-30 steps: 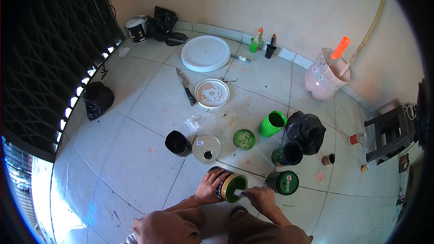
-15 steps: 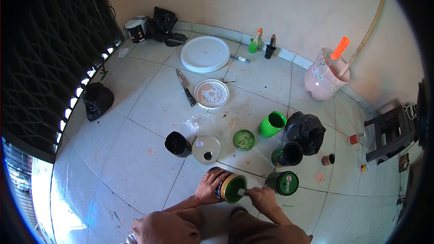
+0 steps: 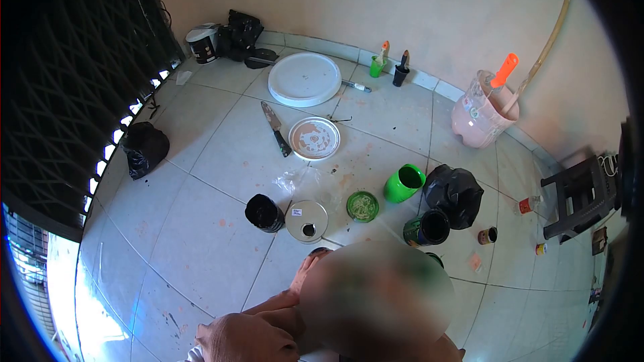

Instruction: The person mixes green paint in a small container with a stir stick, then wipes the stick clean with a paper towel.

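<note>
Against the wall, tiled floor (image 3: 201,228) holds a pink bucket (image 3: 475,121).

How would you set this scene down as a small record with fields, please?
left hand: left hand at a dark-rimmed container, mostly hidden by blur
right hand: hidden by the blurred patch
middle floor: black container beside a labelled round lid; green-smeared lid; bright green container
farther floor: knife beside a stained pale lid
near wall: green cup and black cup, each holding a brush
right side: dark stool
</note>
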`<act>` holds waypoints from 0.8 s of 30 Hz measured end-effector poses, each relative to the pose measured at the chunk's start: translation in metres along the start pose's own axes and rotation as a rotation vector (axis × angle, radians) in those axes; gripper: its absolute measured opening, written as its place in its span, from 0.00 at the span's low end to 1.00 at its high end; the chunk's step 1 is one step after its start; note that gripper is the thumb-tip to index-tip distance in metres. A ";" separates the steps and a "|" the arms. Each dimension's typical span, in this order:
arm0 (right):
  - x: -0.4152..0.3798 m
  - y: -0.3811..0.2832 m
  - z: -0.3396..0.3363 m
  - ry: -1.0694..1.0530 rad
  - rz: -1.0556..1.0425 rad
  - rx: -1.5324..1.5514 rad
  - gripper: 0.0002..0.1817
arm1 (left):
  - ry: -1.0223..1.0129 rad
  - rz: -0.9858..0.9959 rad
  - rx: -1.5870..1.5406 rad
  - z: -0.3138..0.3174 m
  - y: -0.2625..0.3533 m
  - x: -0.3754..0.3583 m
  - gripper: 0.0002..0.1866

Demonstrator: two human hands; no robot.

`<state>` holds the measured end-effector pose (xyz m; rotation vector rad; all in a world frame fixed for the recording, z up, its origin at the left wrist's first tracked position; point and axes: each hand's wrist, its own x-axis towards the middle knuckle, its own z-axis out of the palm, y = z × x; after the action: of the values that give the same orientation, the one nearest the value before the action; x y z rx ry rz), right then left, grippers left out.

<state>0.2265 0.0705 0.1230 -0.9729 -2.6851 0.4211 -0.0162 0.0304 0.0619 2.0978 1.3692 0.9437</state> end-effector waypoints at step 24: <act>0.008 -0.009 -0.039 0.042 -0.067 -0.168 0.11 | -0.106 0.075 -0.066 -0.022 0.004 0.027 0.54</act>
<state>0.2281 0.0763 0.1629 -0.9204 -2.7407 0.1612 -0.0228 0.0535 0.0868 2.1303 1.1983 0.8820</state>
